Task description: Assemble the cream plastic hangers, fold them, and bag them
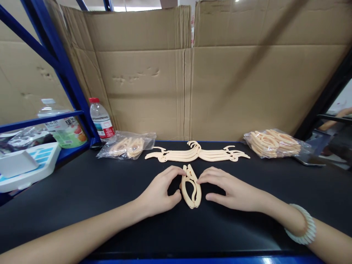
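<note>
**Both hands on a folded hanger, centre of worktop**

Folded cream plastic hanger [190, 187] lies flat on the black worktop [82, 190], dead centre, long axis running 12 to 6. Left hand [161, 190] sits at its 9 o'clock side: fingertips on the top end, thumb against the lower edge, fingers curved in a narrow pinch w/ the hanger touched, not lifted. Right hand [229, 190] at 3 o'clock: index tip on the top end, thumb pointing toward the lower part, hand fairly flat; whether the thumb touches, can't tell. White ribbed bracelet [304, 225] on right wrist.

At 12 o'clock from the hands, near but apart: stack of unfolded hangers [196, 154] spread wide. At 10 o'clock, clear bag of hangers [128, 145]; at 2 o'clock, a fuller bag [275, 143]. Water bottle w/ red cap [101, 119] stands by the blue rack post [71, 80], further at 10. Cardboard wall [214, 80] behind everything.
</note>
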`<state>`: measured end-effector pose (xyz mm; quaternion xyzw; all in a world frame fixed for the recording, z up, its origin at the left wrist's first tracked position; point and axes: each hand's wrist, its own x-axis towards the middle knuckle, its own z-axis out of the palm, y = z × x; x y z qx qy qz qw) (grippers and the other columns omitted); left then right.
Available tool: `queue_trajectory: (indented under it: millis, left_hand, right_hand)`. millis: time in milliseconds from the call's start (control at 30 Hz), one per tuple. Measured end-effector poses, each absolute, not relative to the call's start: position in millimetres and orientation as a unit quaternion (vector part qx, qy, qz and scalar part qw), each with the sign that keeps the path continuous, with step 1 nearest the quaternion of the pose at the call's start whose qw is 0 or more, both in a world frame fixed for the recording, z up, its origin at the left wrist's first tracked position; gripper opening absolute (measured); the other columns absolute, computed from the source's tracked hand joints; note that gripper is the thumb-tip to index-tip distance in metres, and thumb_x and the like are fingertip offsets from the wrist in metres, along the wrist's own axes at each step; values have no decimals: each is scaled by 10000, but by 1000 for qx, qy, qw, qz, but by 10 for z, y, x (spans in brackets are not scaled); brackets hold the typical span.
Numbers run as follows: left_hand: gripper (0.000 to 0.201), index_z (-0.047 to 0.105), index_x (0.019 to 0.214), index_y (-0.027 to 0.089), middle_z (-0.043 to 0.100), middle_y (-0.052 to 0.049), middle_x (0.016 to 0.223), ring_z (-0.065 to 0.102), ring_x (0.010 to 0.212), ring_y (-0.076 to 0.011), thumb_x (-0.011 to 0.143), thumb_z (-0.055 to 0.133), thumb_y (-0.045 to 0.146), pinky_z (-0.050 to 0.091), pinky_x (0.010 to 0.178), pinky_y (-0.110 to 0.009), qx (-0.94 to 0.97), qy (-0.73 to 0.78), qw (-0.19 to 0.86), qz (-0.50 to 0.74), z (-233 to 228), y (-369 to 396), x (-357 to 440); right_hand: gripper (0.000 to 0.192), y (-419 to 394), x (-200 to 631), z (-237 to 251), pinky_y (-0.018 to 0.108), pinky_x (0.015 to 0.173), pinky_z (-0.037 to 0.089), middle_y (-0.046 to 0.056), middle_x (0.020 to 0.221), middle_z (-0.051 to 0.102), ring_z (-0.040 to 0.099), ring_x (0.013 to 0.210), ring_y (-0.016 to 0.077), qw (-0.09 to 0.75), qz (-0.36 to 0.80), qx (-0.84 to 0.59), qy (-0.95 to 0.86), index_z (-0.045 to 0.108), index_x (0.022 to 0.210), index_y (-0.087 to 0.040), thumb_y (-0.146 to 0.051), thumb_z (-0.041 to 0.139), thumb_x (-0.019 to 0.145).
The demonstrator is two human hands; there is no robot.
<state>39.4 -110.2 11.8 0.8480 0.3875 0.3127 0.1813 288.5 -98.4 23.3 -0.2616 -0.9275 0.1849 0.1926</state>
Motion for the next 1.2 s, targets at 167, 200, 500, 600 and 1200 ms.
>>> queue_trajectory:
  millis: [167,200,500,600,1200]
  left_hand:
    - [411,557,1126,198,610,-71,1177,575,1101,-214,730,537,92,450,982,-354,854,376,176,314,60,-1055,374]
    - [415,555,1132,201,610,-66,1186,574,1109,-211,733,533,88,448,987,-355,854,375,176,314,46,-1045,365]
    - [433,555,1152,213,620,-40,1219,572,1143,-192,744,524,74,437,1020,-371,851,386,171,311,18,-1015,339]
    - [428,558,1155,210,622,-46,1225,573,1147,-195,750,520,76,439,1022,-377,850,388,171,311,23,-1012,345]
    - [403,562,1152,217,630,-34,1203,577,1123,-191,772,520,90,433,1010,-365,849,394,168,309,67,-987,330]
  right_hand:
    - [337,-978,2901,212,390,1031,390,63,1224,568,493,1168,202,189,181,-265,-928,544,1259,-251,-248,531,923]
    - [337,-972,2907,206,396,1035,386,65,1237,561,487,1178,203,188,181,-265,-928,540,1266,-251,-248,516,930]
    - [370,-926,2926,183,383,1063,358,70,1294,510,451,1211,198,168,195,-272,-927,508,1311,-242,-231,483,941]
    - [380,-932,2928,183,389,1066,356,68,1298,501,448,1215,201,164,201,-274,-926,498,1323,-255,-222,466,945]
    - [427,-890,2932,166,387,1037,379,66,1247,545,476,1171,195,196,191,-259,-926,468,1345,-263,-199,511,925]
